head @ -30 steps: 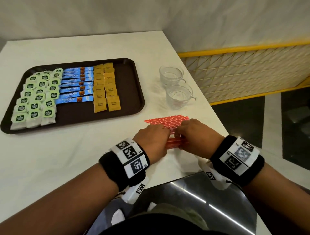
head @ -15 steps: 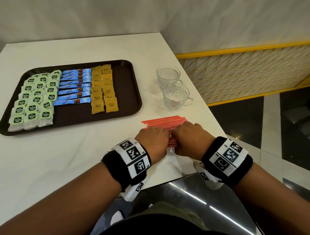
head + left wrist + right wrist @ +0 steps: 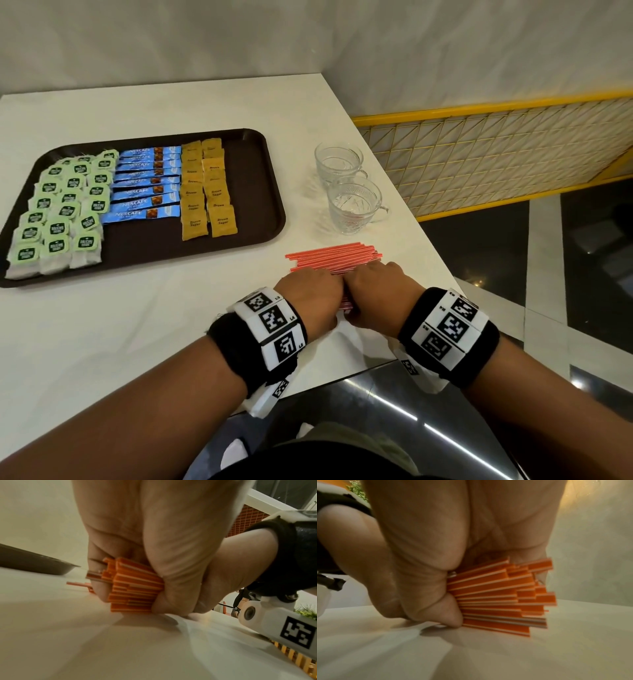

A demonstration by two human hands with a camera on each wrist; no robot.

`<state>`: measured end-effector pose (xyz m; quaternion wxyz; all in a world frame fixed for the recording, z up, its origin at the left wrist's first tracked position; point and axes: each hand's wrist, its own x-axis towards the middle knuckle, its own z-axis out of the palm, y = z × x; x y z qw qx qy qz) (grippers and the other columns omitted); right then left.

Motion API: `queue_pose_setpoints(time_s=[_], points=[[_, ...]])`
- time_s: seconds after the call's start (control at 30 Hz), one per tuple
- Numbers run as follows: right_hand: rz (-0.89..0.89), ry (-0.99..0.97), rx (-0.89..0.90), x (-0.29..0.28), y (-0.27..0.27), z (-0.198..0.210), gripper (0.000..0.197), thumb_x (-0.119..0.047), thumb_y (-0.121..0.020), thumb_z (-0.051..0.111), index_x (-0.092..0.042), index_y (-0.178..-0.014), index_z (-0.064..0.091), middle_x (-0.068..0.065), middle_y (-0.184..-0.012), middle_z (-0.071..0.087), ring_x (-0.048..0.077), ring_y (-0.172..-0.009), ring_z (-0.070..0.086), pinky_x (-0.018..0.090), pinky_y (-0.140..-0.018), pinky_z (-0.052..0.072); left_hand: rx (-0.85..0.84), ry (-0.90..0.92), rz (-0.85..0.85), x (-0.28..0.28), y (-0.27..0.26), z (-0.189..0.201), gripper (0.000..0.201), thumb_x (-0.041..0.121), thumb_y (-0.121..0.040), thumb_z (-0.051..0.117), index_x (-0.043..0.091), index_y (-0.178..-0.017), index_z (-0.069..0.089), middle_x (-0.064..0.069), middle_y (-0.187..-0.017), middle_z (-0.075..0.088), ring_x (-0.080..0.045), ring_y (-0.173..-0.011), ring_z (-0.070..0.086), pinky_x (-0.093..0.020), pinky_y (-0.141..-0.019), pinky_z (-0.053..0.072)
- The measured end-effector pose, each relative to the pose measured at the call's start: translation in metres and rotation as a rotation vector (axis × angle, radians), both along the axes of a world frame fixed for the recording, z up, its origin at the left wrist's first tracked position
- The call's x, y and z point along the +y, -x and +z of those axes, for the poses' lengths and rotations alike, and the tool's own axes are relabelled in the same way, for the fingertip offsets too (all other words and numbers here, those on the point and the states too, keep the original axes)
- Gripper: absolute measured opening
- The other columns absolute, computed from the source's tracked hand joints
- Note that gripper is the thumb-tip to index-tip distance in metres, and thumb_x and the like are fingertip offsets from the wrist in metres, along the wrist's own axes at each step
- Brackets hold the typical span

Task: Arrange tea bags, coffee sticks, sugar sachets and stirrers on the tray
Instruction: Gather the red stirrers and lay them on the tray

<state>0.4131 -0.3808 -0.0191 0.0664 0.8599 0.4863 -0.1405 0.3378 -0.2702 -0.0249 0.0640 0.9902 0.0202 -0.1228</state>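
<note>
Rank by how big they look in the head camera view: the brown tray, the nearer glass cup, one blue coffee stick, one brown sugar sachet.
1. brown tray, by far the largest.
2. nearer glass cup.
3. blue coffee stick: longer than the cup looks wide but much thinner, so the order of 2 and 3 is unsure.
4. brown sugar sachet, smallest.

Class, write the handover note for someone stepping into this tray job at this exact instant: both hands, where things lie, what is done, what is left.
Left hand and right hand each grip the bundle of red stirrers on the table, near the front edge.
More loose stirrers lie just beyond the hands.
On the tray: tea bags left, coffee sticks middle, sugar sachets right of them.
Left: stirrers onto the tray's bare right strip.
</note>
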Motion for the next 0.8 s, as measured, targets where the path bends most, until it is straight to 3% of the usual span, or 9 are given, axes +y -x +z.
queue_pose_setpoints(time_s=[0.17,0.4,0.53,0.67,0.8], points=[[0.021,-0.001,-0.014,-0.001,0.001,-0.002,0.029,-0.035,-0.084,0.058,-0.018,-0.108,0.056,0.003,-0.11,0.061,0.026,-0.104,0.055,0.038,-0.09,0.042,0.003,0.034,0.013,0.001,0.0,-0.004,0.026,0.025,-0.086,0.06,0.014,-0.108,0.06,-0.007,-0.11,0.063,-0.026,-0.096,0.061,-0.03,-0.072,0.042],[0.015,-0.056,0.007,-0.004,-0.001,-0.001,0.031,-0.035,-0.087,0.052,-0.018,-0.112,0.05,0.002,-0.114,0.06,0.026,-0.107,0.055,0.038,-0.091,0.039,-0.028,0.043,-0.004,0.01,0.003,0.005,0.022,0.024,-0.09,0.052,0.014,-0.11,0.054,-0.007,-0.108,0.064,-0.026,-0.092,0.061,-0.03,-0.068,0.036],[0.049,-0.134,0.034,-0.001,-0.001,0.002,0.027,-0.03,-0.087,0.051,-0.018,-0.11,0.048,0.002,-0.106,0.064,0.026,-0.096,0.06,0.033,-0.08,0.038,0.012,0.089,-0.005,0.025,0.007,0.012,0.026,0.029,-0.088,0.053,0.018,-0.111,0.05,-0.004,-0.107,0.063,-0.022,-0.085,0.057,-0.029,-0.067,0.034],[0.071,-0.218,0.161,0.01,0.004,0.001,0.036,-0.036,-0.086,0.059,-0.02,-0.118,0.054,0.002,-0.112,0.066,0.022,-0.099,0.062,0.033,-0.083,0.049,-0.015,0.119,-0.041,0.044,0.014,0.025,0.027,0.036,-0.086,0.056,0.024,-0.11,0.053,0.001,-0.106,0.064,-0.021,-0.091,0.059,-0.027,-0.067,0.035],[0.09,-0.328,0.235,0.029,0.01,0.009,0.029,-0.043,-0.089,0.057,-0.02,-0.106,0.063,0.002,-0.093,0.069,0.019,-0.081,0.062,0.025,-0.066,0.037,-0.072,0.309,0.057,0.075,0.029,0.043,0.024,0.039,-0.076,0.071,0.029,-0.096,0.062,0.007,-0.088,0.066,-0.011,-0.077,0.061,-0.027,-0.066,0.046]])
